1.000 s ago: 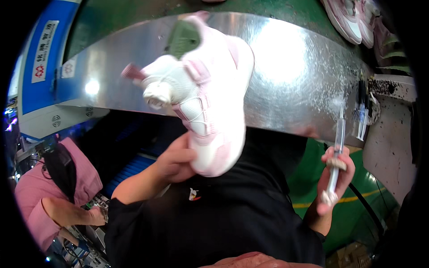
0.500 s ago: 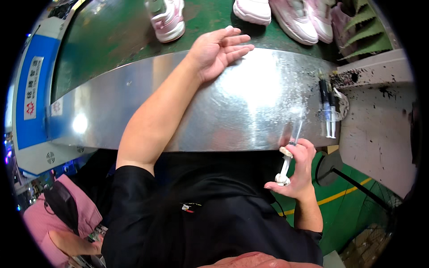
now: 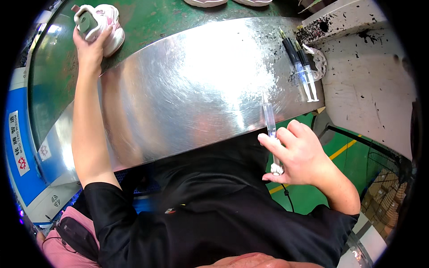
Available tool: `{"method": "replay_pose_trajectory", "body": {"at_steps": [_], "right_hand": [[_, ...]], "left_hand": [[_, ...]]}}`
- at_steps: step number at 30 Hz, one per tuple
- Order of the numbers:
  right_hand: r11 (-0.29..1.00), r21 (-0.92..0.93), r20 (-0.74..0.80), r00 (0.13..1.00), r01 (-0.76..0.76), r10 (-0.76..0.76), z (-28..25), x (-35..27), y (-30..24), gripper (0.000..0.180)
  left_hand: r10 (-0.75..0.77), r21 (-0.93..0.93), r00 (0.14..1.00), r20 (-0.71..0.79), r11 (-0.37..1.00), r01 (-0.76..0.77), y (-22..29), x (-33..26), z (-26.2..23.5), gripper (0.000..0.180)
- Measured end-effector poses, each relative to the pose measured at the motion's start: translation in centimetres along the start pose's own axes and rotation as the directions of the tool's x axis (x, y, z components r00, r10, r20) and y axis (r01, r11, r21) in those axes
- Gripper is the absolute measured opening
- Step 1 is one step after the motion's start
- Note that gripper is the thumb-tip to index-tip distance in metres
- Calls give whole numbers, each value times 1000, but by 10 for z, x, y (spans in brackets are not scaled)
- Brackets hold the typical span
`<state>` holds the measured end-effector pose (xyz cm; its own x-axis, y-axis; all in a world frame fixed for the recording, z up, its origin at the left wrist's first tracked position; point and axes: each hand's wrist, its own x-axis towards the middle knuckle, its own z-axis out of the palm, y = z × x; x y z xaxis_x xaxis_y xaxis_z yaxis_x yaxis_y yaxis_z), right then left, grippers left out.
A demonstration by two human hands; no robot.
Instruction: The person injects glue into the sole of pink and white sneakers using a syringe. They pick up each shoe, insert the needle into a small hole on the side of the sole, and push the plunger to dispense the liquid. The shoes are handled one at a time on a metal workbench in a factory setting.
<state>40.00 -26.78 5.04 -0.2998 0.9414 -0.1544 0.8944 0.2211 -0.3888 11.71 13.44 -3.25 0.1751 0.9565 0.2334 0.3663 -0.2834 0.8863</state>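
At the far left, my left hand (image 3: 90,52) is closed around the heel end of a white and pink sneaker (image 3: 115,39). A green insert fills the sneaker's opening. Near the metal sheet's front edge, my right hand (image 3: 304,154) holds a clear syringe (image 3: 269,117) with its tip pointing away from me. My fingers wrap the barrel's lower part, and the thumb lies by the plunger end, which has a white wrapping. Whatever is in the barrel looks clear.
A shiny metal sheet (image 3: 156,102) lies before me, bordering a green surface (image 3: 147,20). Two dark-filled syringes (image 3: 300,67) and a crumpled white tissue (image 3: 319,62) lie at its right end. Beyond stand more sneakers (image 3: 205,2). A stained pale panel (image 3: 357,85) bounds the right side.
My left hand has moved from above the sheet's middle to the far left and taken hold of a sneaker. My right hand has turned palm-down, keeping the syringe. My view has shifted.
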Motion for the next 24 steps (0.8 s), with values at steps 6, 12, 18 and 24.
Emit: {"method": "replay_pose_trajectory", "body": {"at_steps": [6,12,18,24], "right_hand": [[995,99,-57,998,30,-24,-1,3,-15,72],[977,211,-206,978,19,25,15,3,-10,74],[968,249,-206,978,10,43,12,-8,-14,76],[902,415,-261,934,-119,244,27,-13,-25,88]], "left_hand": [[-176,-329,983,47,927,182,1,-5,-68,34],[-84,-218,990,109,970,106,25,-137,-142,58],[116,96,974,193,986,-137,70,-244,-100,83],[-102,-501,968,228,841,207,39,-154,-112,57]]}}
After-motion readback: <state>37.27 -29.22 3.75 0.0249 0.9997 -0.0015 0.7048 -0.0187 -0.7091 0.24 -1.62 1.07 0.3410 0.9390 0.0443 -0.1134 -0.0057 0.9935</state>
